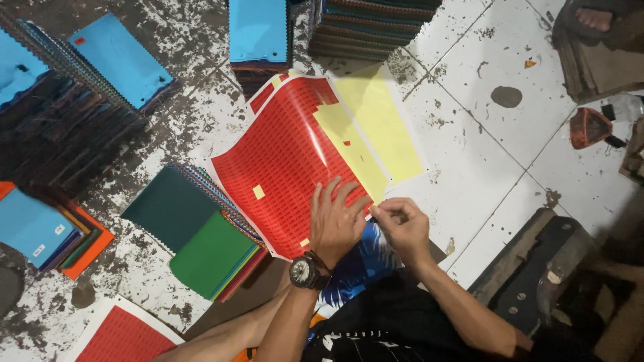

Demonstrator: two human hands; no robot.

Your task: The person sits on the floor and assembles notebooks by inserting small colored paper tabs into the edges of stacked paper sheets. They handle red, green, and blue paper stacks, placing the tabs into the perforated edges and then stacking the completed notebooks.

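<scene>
Under the fingers of the left hand (337, 221) lies the red sticker sheet (285, 157), curling up off the tiled floor (483, 154), many small labels still in rows and its far part already stripped to yellow backing (376, 127). That hand lies flat, fingers spread, a wristwatch (306, 270) behind it. Just beside its fingertips the right hand (402, 228) pinches at the sheet's near edge; whether a label is already between thumb and forefinger I cannot tell. It looks like the peeling step, and lifting a label cleanly would call for a steady hold-down. Beyond the left hand's knuckles sits a fan of green fabric swatches (201, 241), with blue-topped swatch stacks (124, 60) farther off
</scene>
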